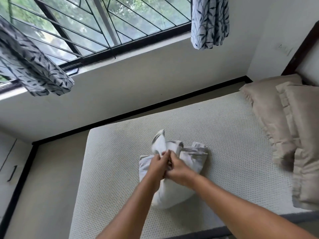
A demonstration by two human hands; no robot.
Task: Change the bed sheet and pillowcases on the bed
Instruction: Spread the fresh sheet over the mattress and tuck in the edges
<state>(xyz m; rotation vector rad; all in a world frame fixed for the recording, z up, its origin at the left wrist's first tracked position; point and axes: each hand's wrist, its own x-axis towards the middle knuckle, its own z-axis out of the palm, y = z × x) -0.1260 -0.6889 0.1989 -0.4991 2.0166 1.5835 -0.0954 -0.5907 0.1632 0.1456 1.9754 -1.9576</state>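
A folded white sheet [189, 156] with grey markings lies bunched in the middle of the bare, honeycomb-textured mattress [224, 128]. My left hand [158, 163] and my right hand [176, 169] meet on top of the bundle, fingers curled into its cloth. A flap of the fabric stands up just beyond my left fingers. Two beige pillows [283, 135] in ruffled cases lie stacked at the right end of the mattress, by the dark headboard [302, 49].
A barred window [86, 28] with leaf-print curtains [209, 23] runs along the far wall. Beige floor [51, 187] with a black skirting lies between the mattress and the wall. A white cabinet door [8, 161] with a dark handle is at the left edge.
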